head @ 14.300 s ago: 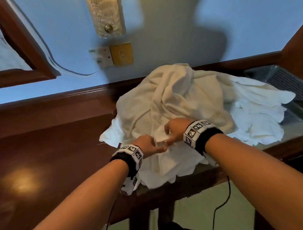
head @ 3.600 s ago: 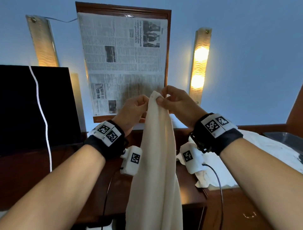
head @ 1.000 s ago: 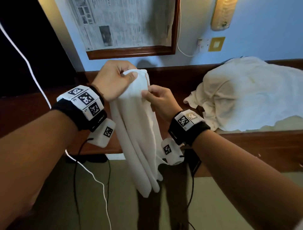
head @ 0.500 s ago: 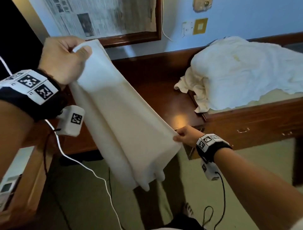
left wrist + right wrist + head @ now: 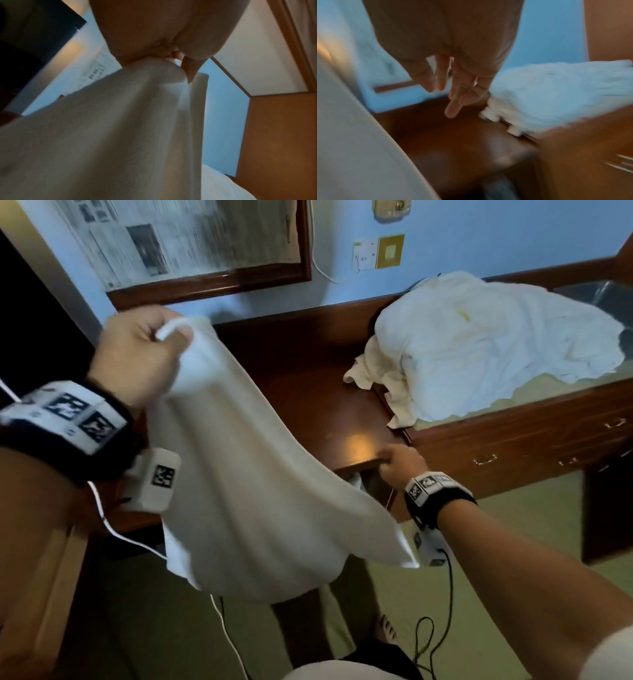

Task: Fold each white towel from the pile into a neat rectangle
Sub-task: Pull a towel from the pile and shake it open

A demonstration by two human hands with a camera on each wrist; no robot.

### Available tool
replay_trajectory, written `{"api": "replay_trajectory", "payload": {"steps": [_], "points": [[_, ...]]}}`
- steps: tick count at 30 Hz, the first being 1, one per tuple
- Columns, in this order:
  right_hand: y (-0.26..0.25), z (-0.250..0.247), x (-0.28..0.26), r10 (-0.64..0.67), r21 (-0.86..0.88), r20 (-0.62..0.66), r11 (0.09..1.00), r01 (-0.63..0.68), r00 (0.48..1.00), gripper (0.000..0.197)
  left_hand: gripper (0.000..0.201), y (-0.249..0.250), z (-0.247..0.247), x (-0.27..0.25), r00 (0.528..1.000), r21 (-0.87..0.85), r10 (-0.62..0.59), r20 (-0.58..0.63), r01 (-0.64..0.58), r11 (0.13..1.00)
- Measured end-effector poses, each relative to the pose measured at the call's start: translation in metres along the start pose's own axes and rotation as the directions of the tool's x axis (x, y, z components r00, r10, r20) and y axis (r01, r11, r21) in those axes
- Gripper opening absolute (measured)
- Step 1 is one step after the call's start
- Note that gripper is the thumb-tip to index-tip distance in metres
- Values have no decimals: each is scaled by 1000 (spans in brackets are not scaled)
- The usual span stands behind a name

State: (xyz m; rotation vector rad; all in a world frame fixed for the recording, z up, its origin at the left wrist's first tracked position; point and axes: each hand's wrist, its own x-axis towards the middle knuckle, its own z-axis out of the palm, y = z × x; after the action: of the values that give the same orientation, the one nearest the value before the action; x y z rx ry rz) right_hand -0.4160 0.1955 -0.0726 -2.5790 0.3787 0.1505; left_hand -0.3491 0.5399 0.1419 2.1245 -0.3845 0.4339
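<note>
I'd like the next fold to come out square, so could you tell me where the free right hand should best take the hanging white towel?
Probably the loose lower corner of the white towel, approached from the right: the left hand pinches its top, and that corner juts toward the right hand.

Right wrist view motion-blurred; pile perhaps smeared beyond detail.

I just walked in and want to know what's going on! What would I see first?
First you'd see the big white towel hanging in the air, its top bunched in the left hand. Behind it to the right, a rumpled pile of towels sits on the dark wooden desk. The right hand holds nothing, hovering at the desk's front edge.
</note>
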Motion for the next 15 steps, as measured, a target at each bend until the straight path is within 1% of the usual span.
{"api": "replay_trajectory", "payload": {"steps": [1,2,3,4,5,6,7,9,11,13,15], "points": [[-29,-9,1,-116,152,-40,981,121,992,35,16,0,14,-1,998,26,23,52,-25,999],[-59,-19,2,-232,293,-61,926,240,971,39,14,5,29,-7,992,82,61,110,-70,994],[-88,-30,1,-344,410,-64,847,339,937,44,11,4,41,-9,985,90,79,153,-94,991],[-114,-43,0,-435,504,-62,763,404,898,48,9,6,50,-10,978,85,91,186,-109,990],[-134,-53,-3,-492,583,-71,685,436,868,47,9,5,58,-12,972,76,95,216,-114,991],[-151,-63,-3,-538,629,-113,612,479,835,42,9,6,62,-13,969,73,105,223,-124,990],[-164,-72,-5,-566,641,-162,562,522,809,34,9,6,64,-11,971,63,103,217,-119,991],[-181,-84,-6,-597,633,-219,516,578,772,22,8,7,60,-4,980,33,88,178,-95,995],[-193,-89,-5,-611,626,-256,486,610,749,20,8,13,52,4,987,12,90,136,-92,996],[-205,-93,-2,-590,585,-341,476,656,732,17,7,19,44,11,989,4,113,94,-114,993],[-219,-98,3,-540,521,-446,493,697,714,15,9,26,39,16,988,-6,145,56,-145,989]]}}
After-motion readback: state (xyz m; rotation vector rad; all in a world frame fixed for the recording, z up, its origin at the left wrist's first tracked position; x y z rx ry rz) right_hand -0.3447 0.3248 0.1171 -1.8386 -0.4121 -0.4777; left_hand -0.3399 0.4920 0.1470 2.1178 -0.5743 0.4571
